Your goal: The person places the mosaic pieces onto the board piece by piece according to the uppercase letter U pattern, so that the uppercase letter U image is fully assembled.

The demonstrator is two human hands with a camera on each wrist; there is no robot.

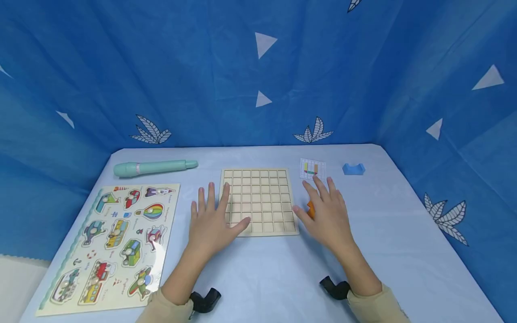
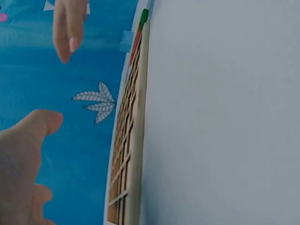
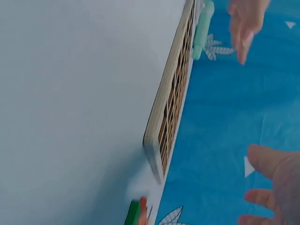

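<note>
A wooden grid board (image 1: 262,197) lies flat on the table between the two hands. Over its left edge spreads my left hand (image 1: 212,226), fingers straight and apart, holding nothing. My right hand (image 1: 326,215) hovers off the board's right side with its fingers loosely bent and nothing in its grasp. Partly hidden beneath it is an orange piece (image 1: 310,210). From the right wrist, a green piece (image 3: 133,213) and an orange-red piece (image 3: 143,206) show near the board's corner. Both wrist views show the hands raised above the tabletop.
A picture puzzle board (image 1: 167,211) with knobbed vehicle pieces occupies the left side. Behind it lies a mint-green microphone-shaped object (image 1: 155,168). A small printed grid card (image 1: 313,162) and a blue notched block (image 1: 353,170) are at the back right. Blue curtains (image 1: 218,80) surround the table.
</note>
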